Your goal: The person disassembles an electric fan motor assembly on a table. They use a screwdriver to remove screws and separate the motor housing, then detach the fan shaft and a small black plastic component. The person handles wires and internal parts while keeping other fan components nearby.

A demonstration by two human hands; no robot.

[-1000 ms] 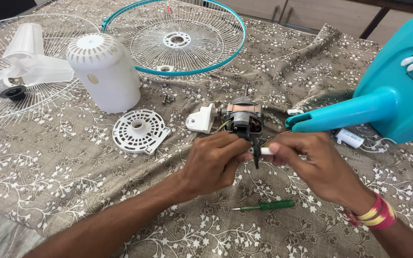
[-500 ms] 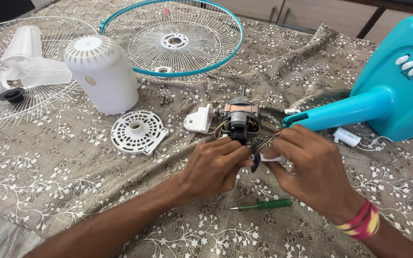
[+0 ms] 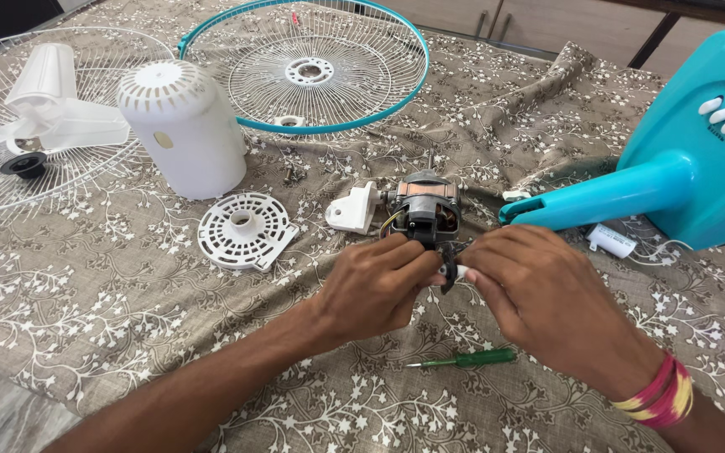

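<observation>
Obstacles: fan motor directly beyond both hands; white bracket left of it; teal fan stand crowding the right; green screwdriver on the near cloth. Free passage: bare cloth between round vented plate and left hand.

Left hand and right hand are meeting at the near end of the fan motor, pinching a small black part w/ white tip. Green screwdriver is lying on patterned cloth just below hands. White round vented plate is sitting left of motor; teal fan base is lying at right.
</observation>
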